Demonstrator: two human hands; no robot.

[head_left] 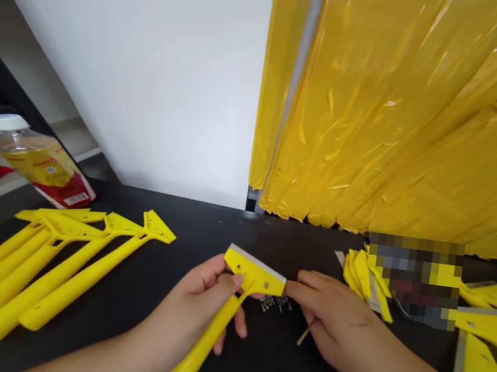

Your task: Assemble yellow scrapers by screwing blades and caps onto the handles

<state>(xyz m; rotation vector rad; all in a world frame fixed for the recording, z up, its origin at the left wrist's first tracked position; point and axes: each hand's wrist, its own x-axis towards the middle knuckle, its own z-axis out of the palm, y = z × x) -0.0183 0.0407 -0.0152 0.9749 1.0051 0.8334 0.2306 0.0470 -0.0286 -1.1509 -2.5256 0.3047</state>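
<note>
My left hand (211, 294) grips a yellow scraper (251, 273) near its head, thumb on the front face. A pale strip runs along the head's top edge, and a screw shows at its right part; the handle slants down to the bottom edge. My right hand (333, 310) has its fingertips at the head's right end, with a thin stick-like tool (305, 334) poking out below its fingers. Small screws (276, 302) lie scattered on the black table beneath and between both hands.
Several yellow scraper handles (83, 256) lie at left, near a bottle (45, 162). Yellow plates (367, 278), a pixelated patch and scrapers with pale strips (483, 369) are at right. A white panel (189, 80) and yellow plastic sheeting (400, 108) stand behind.
</note>
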